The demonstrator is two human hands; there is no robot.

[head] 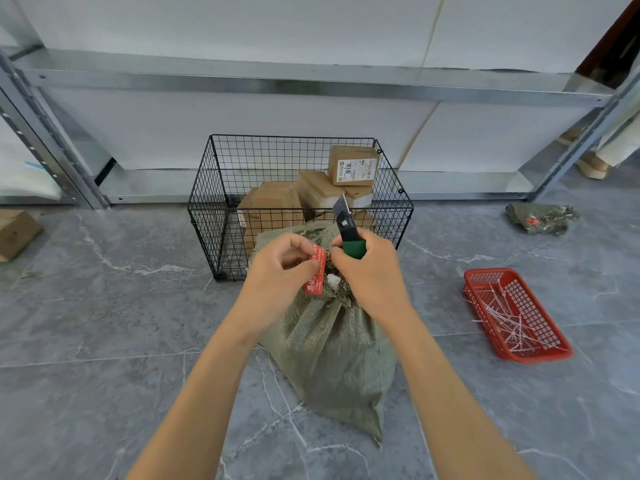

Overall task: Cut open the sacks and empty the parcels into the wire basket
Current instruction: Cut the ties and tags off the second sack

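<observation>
A full green woven sack (332,355) stands on the floor in front of the black wire basket (214,202), its neck bunched at the top. My left hand (280,268) pinches the red tag (317,271) at that neck. My right hand (367,268) grips a green-handled utility knife (348,226), blade pointing up and away, right beside the neck. Several brown cardboard parcels (351,166) lie piled inside the basket.
A red plastic tray (485,278) with several cut white ties lies on the floor to the right. An emptied folded sack (540,218) is at the far right. A cardboard box (15,233) sits at the left edge. Metal shelving (311,81) runs behind the basket.
</observation>
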